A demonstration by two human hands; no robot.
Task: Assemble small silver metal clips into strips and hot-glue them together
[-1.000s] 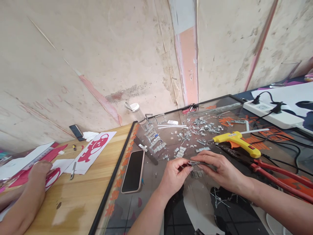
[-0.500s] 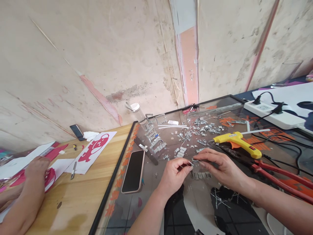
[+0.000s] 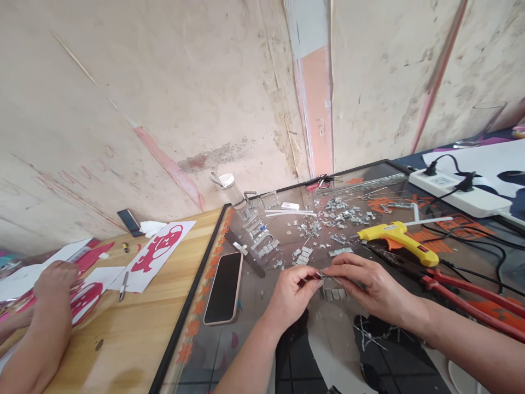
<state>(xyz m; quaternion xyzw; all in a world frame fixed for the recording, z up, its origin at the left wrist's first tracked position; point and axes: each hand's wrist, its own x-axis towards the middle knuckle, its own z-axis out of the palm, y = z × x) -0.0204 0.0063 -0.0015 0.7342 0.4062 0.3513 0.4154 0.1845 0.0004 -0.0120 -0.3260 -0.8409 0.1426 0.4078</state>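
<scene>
My left hand (image 3: 296,289) is closed in a pinch on a small silvery metal piece (image 3: 319,274). From the other side my right hand (image 3: 365,282) meets it, thumb and fingers closed at the same spot; what its own fingertips grip is too small to make out. Just below the fingertips, a row of small grey metal squares (image 3: 335,294) lies on the glass table top. More cut metal bits (image 3: 348,212) are scattered beyond my hands, and a short group of squares (image 3: 303,255) lies just past the left one.
A phone (image 3: 223,287) lies left of my hands. On the right are a yellow glue gun (image 3: 396,238), red-handled pliers (image 3: 459,287) and a white power strip (image 3: 459,191) with cables. At far left, a co-worker's hand (image 3: 57,279) works on red paper cutouts.
My right fingertips have moved left to meet my left hand at the metal piece. The co-worker's hand has shifted slightly left, showing more of the red cutout.
</scene>
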